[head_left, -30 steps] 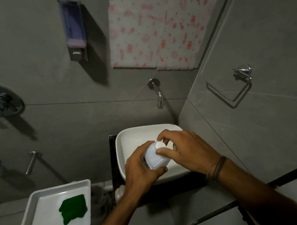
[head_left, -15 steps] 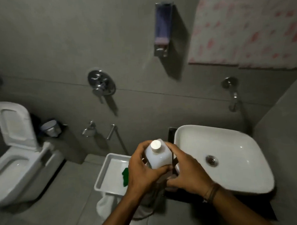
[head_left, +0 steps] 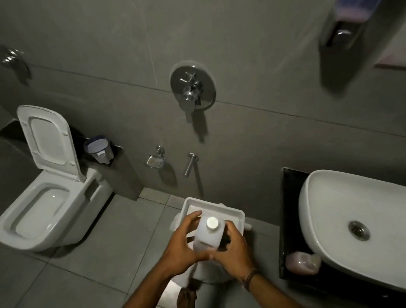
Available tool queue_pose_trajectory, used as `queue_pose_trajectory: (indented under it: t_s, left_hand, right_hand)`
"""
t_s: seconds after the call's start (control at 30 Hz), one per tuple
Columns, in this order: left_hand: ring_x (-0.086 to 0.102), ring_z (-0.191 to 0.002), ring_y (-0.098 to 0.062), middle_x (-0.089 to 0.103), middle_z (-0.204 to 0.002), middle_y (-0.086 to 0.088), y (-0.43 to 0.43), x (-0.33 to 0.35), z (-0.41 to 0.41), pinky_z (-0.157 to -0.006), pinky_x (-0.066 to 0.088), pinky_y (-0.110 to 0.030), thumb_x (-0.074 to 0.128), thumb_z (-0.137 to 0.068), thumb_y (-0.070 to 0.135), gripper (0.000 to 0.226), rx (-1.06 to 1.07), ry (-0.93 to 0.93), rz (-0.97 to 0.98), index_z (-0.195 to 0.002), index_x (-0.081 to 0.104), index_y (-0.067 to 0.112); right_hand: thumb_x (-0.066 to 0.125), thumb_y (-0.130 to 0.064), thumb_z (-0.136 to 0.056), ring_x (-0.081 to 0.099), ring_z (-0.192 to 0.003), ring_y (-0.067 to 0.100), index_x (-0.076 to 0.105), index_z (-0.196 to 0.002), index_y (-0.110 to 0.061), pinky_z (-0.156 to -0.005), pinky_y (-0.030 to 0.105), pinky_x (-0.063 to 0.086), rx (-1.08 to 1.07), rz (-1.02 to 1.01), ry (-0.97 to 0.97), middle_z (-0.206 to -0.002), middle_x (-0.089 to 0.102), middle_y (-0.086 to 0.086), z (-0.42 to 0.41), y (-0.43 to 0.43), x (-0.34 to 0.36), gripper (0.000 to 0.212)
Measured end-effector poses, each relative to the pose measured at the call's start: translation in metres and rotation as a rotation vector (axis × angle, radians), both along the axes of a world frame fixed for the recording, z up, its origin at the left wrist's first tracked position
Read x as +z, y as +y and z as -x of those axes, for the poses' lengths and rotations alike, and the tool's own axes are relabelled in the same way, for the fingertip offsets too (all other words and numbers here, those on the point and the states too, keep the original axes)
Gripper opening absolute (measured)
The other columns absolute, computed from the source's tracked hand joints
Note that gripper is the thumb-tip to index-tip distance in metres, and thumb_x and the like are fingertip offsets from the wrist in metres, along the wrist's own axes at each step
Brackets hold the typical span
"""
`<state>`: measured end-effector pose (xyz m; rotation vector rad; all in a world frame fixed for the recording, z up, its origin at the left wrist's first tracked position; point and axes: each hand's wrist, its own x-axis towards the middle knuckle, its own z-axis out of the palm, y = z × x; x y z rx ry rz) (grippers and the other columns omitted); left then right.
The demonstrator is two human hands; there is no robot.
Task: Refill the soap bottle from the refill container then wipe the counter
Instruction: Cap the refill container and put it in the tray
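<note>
Here, the left hand (head_left: 180, 245) and the right hand (head_left: 234, 250) grip a white capped bottle (head_left: 209, 235) between them.
Fingers of each hand curl round opposite sides of the upright bottle, and the hands touch near its base. A white tray (head_left: 235, 214) lies just beyond the hands. Well to the right of the right hand, a pink bottle (head_left: 303, 262) lies on the black counter (head_left: 290, 196), just beside the sink (head_left: 328, 218).

Open grey tiled floor (head_left: 97, 251) lies between the white ceramic toilet with raised lid (head_left: 48, 207) and the white rectangular plastic tray (head_left: 232, 212). Above the tray, the left hand (head_left: 180, 245) and right hand (head_left: 234, 248) grip a white plastic bottle with a round cap (head_left: 209, 235), blocking access. A chrome wall spout (head_left: 190, 165) projects behind the tray. On the black counter (head_left: 290, 196), the white oval ceramic basin (head_left: 316, 218) and a pink bottle lying flat (head_left: 303, 262) leave narrow strips.
</note>
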<state>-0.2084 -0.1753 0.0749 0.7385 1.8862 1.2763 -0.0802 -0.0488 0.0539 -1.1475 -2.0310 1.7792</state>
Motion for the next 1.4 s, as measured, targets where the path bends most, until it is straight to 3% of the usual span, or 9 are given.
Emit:
queue_pose_trajectory:
  t_s: [0.2,0.37,0.5,0.63,0.9,1.0,1.1,1.23,1.4]
  left_hand:
    - [0.068,-0.121,-0.014,0.068,-0.134,0.017,0.003,-0.078,0.071,-0.098,0.063,-0.031,0.097,-0.077,0.03,0.07,-0.065,0.099,0.122,-0.135,0.06,0.041]
    - [0.07,-0.123,-0.016,0.072,-0.136,0.007,0.022,-0.128,0.102,-0.106,0.06,-0.043,0.092,-0.083,0.03,0.065,-0.089,0.122,0.203,-0.141,0.063,0.025]
    - [0.071,-0.121,-0.016,0.072,-0.134,0.007,0.028,-0.162,0.116,-0.107,0.059,-0.038,0.092,-0.082,0.032,0.066,-0.145,0.181,0.291,-0.141,0.063,0.026]
    - [0.07,-0.12,-0.014,0.072,-0.134,0.008,0.025,-0.181,0.12,-0.107,0.056,-0.034,0.091,-0.084,0.033,0.065,-0.158,0.2,0.352,-0.141,0.061,0.028]
    - [0.069,-0.126,-0.021,0.071,-0.136,-0.001,0.023,-0.187,0.125,-0.113,0.053,-0.039,0.087,-0.09,0.03,0.061,-0.149,0.13,0.439,-0.143,0.06,0.017]
    - [0.068,-0.128,-0.023,0.07,-0.138,-0.002,0.021,-0.184,0.126,-0.114,0.053,-0.042,0.086,-0.091,0.029,0.062,-0.155,0.108,0.444,-0.145,0.059,0.016]
    - [0.067,-0.13,-0.021,0.068,-0.141,0.001,0.018,-0.18,0.125,-0.114,0.053,-0.043,0.086,-0.091,0.026,0.066,-0.161,0.115,0.421,-0.149,0.057,0.021]
    - [0.063,-0.135,-0.022,0.063,-0.146,0.001,0.015,-0.177,0.122,-0.114,0.053,-0.047,0.089,-0.088,0.022,0.075,-0.176,0.128,0.388,-0.153,0.052,0.023]
    - [0.045,-0.148,-0.04,0.045,-0.162,-0.022,0.013,-0.168,0.099,-0.118,0.044,-0.062,0.1,-0.073,0.027,0.104,-0.018,0.348,0.383,-0.158,0.044,0.008]
  right_hand:
    - [0.087,0.003,-0.071,0.063,-0.124,0.016,0.059,-0.129,-0.028,-0.093,0.029,0.06,-0.056,0.103,-0.106,-0.129,0.068,-0.007,0.055,-0.005,-0.081,0.071]
    - [0.082,-0.013,-0.083,0.059,-0.124,0.009,0.057,-0.133,-0.02,-0.111,0.031,0.047,-0.085,0.051,-0.2,-0.131,0.064,-0.006,0.104,-0.004,-0.13,0.056]
    - [0.079,-0.011,-0.084,0.053,-0.103,-0.016,0.05,-0.12,-0.043,-0.096,0.009,0.041,-0.109,0.069,-0.297,-0.115,0.056,-0.028,0.121,-0.006,-0.167,0.057]
    - [0.075,-0.011,-0.089,0.055,-0.093,-0.019,0.053,-0.106,-0.046,-0.072,-0.004,0.043,-0.158,0.122,-0.33,-0.104,0.06,-0.026,0.13,-0.012,-0.189,0.044]
    - [0.071,-0.01,-0.093,0.053,-0.092,-0.029,0.053,-0.113,-0.038,-0.076,-0.008,0.041,-0.199,0.077,-0.35,-0.101,0.056,-0.03,0.137,-0.021,-0.206,0.039]
    - [0.071,-0.003,-0.09,0.054,-0.104,-0.02,0.051,-0.127,-0.038,-0.095,0.0,0.041,-0.137,0.062,-0.388,-0.118,0.056,-0.026,0.134,-0.025,-0.208,0.054]
    - [0.065,0.001,-0.091,0.039,-0.134,0.004,0.038,-0.152,-0.028,-0.117,0.028,0.032,-0.113,0.063,-0.464,-0.147,0.046,-0.012,0.123,-0.027,-0.21,0.073]
    - [0.055,-0.013,-0.1,0.038,-0.146,0.022,0.035,-0.153,-0.029,-0.12,0.031,0.025,-0.114,-0.162,-0.607,-0.155,0.041,-0.002,0.096,-0.008,-0.215,0.059]
    - [0.063,-0.018,-0.091,0.011,-0.157,0.03,0.014,-0.162,-0.023,-0.126,0.048,0.02,0.195,-0.476,-0.875,-0.169,0.016,0.006,0.075,0.031,-0.23,0.087]
